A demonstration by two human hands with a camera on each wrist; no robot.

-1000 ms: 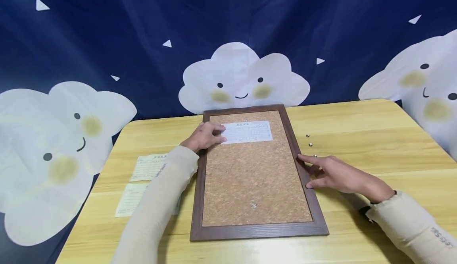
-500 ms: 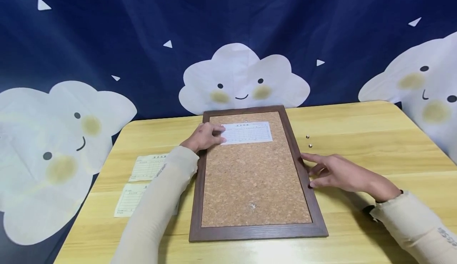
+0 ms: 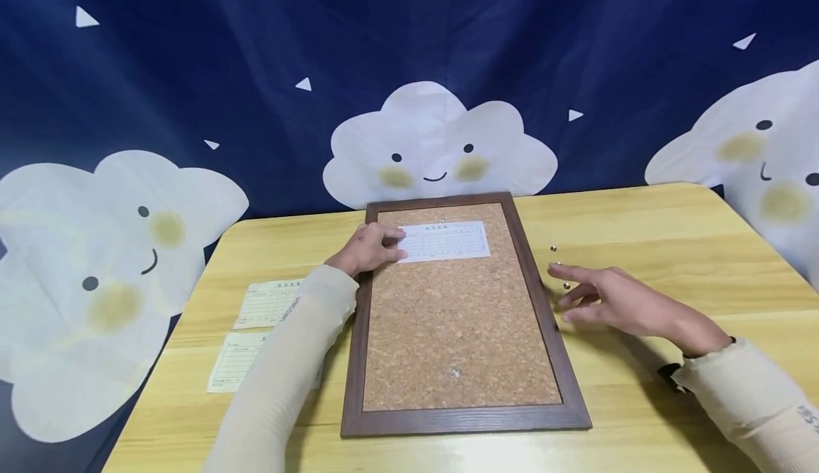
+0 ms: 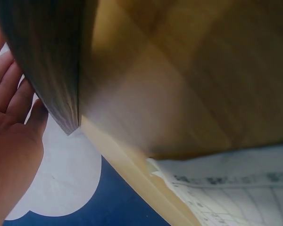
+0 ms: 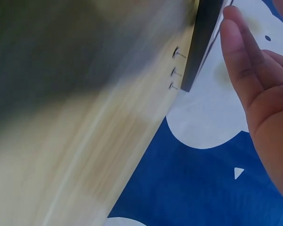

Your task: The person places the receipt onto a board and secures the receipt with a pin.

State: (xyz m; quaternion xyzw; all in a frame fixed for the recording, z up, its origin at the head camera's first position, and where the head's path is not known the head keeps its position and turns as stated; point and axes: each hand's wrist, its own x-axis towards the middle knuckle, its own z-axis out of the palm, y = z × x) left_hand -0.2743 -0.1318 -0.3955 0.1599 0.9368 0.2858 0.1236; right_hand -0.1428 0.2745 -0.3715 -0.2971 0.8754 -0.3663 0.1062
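Note:
A cork board (image 3: 461, 323) in a dark brown wooden frame (image 3: 467, 420) lies on the table. Near its top is a white printed paper slip (image 3: 446, 240). With fingertips and thumb spread apart, my left hand (image 3: 370, 247) presses the slip's left end onto the cork. My right hand (image 3: 621, 301) hovers beside the frame's right side, fingers loosely bent and holding nothing. Close to its fingertips are thumbtacks, one at the back (image 3: 553, 248) and another nearer (image 3: 566, 286). In the right wrist view three thumbtacks (image 5: 174, 72) stand out, their points sideways.
Two yellowish printed slips (image 3: 239, 359) lie on the wooden table (image 3: 665, 245) left of the board, partly hidden by my left sleeve. Small shiny spots sit on the cork, one above the white slip and one near the bottom (image 3: 454, 373). A blue cloud-patterned curtain (image 3: 275, 25) hangs behind.
My right hand has come off the frame's right side and shifted right, toward the thumbtacks. My left hand stays on the white slip.

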